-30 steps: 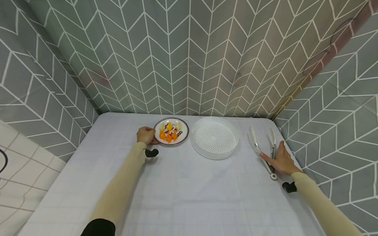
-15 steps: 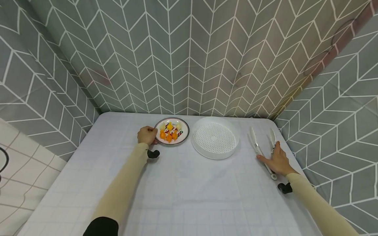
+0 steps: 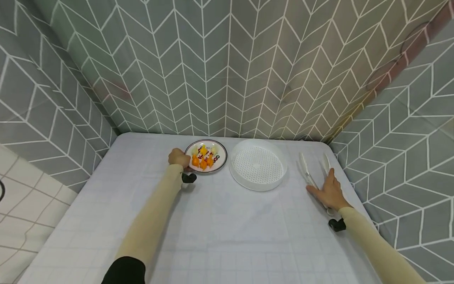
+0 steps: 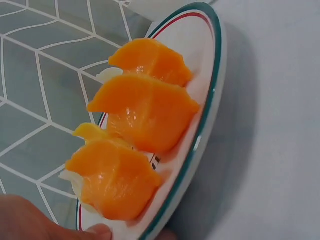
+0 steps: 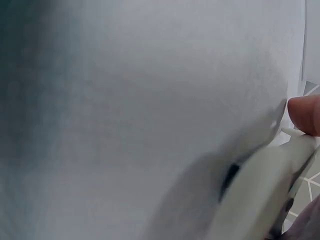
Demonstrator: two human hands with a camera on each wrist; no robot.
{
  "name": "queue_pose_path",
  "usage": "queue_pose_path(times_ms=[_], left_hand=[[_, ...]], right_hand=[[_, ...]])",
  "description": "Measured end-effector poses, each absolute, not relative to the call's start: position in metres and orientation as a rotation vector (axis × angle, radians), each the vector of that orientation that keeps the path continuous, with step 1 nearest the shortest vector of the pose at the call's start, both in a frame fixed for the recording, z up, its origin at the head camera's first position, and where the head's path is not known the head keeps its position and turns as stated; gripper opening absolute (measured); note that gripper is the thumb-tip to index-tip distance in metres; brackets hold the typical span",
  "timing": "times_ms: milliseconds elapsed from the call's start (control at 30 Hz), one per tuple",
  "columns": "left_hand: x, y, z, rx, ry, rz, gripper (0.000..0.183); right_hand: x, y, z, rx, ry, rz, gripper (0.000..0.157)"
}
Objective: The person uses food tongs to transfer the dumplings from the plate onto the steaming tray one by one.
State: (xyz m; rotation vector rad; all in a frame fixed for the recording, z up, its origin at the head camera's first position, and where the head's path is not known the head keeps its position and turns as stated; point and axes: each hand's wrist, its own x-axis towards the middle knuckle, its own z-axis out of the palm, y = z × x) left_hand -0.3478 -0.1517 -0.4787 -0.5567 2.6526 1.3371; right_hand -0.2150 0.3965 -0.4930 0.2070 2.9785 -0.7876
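Note:
At the back of the table, my left hand point(image 3: 179, 159) grips the left rim of a round plate point(image 3: 223, 154), thumb on top in the left wrist view. Several glossy dumpling-shaped pieces point(image 4: 145, 112) in orange, yellow and pale white sit on it. Off to the right, my right hand point(image 3: 331, 192) grips a pair of tongs point(image 3: 307, 176) lying on the cloth, its thumb on the left arm and its fingers over the right arm. The tongs' two tips point away and stand apart. Up close, the right wrist view shows the thumb on the white handle point(image 5: 255, 192).
Between the plate and the tongs lies a round white perforated tray point(image 3: 258, 165) with a raised rim. A white cloth covers the table point(image 3: 241, 236). Grey chevron-patterned curtains point(image 3: 220, 71) hang behind it and at both sides.
My right hand has moved slightly left and now lies over both arms of the tongs. My left hand has shifted slightly at the rim, and the plate stays in place.

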Motion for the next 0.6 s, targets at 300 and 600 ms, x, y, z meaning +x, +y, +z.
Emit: queue_pose_path(times_ms=[300,600], left_hand=[[-0.349,-0.157,-0.480,-0.544,2.626,1.404,0.035],[-0.348,-0.162,-0.489,-0.524,2.585,1.477,0.039]], right_hand=[[-0.217,0.394,-0.484,0.209,2.954,-0.785,0.127],[-0.216,0.393,-0.480,0.146,2.969,-0.826,0.114]])
